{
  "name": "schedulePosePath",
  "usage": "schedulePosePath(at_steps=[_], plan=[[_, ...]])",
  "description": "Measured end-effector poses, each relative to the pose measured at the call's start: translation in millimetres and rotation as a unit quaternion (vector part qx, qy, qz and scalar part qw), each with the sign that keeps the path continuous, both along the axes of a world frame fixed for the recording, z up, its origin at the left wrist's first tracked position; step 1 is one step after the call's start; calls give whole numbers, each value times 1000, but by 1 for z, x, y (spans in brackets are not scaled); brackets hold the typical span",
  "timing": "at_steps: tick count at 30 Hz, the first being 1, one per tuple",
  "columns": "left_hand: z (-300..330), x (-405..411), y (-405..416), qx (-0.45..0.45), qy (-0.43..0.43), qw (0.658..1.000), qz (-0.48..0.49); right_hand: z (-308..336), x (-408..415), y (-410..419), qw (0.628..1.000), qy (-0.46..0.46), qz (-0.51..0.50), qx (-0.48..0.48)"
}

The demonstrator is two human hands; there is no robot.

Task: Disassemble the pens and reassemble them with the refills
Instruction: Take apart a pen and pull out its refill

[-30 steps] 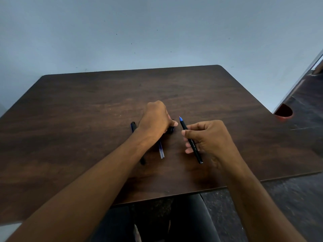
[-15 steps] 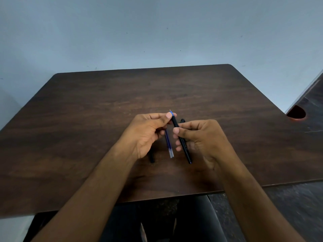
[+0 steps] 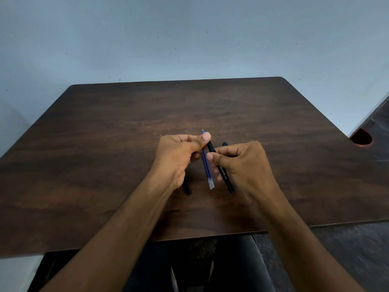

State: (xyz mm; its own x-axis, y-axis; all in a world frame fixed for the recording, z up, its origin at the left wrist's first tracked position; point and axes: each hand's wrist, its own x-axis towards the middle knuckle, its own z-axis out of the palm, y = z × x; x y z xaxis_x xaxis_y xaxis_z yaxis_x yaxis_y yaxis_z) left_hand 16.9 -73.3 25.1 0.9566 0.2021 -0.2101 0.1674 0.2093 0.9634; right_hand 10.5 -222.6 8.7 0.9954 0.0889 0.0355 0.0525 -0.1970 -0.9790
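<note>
Right hand (image 3: pixel 242 165) grips a slim black plastic pen (image 3: pixel 224 173) above the dark wooden table (image 3: pixel 105 165), mid-surface; left hand (image 3: pixel 179 157) pinches its blue tip. Two blue refills (image 3: pixel 208 171) lie beneath, uninstalled. Disassembly barely begun; reassembly outstanding.

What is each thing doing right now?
Left hand: pinches the pen's blue tip.
Right hand: grips the pen's barrel.
Pen: held up, uncapped.
Refills: two, lying together on the table.
Second pen: on the table, mostly hidden under the left hand.
</note>
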Motion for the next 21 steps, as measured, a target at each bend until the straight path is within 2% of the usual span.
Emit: schedulePosePath(at_steps=[2,5,11,17,19,21], plan=[[1,-2,-1,18,-6,1000,13,0,0,3,999,-22,-16,-31],[5,-6,3,46,-5,999,-10,3,-1,3,1000,-12,-10,-7],[6,-15,16,10,-13,988,-150,11,-2,1,1000,-3,20,16],[5,-11,15,-34,-15,996,-77,17,-3,2,999,-1,34,17],[3,-9,14,-20,-13,998,-54,17,-4,3,999,-4,38,15],[2,-8,15,-3,-19,997,-72,17,-4,4,999,-6,35,7]])
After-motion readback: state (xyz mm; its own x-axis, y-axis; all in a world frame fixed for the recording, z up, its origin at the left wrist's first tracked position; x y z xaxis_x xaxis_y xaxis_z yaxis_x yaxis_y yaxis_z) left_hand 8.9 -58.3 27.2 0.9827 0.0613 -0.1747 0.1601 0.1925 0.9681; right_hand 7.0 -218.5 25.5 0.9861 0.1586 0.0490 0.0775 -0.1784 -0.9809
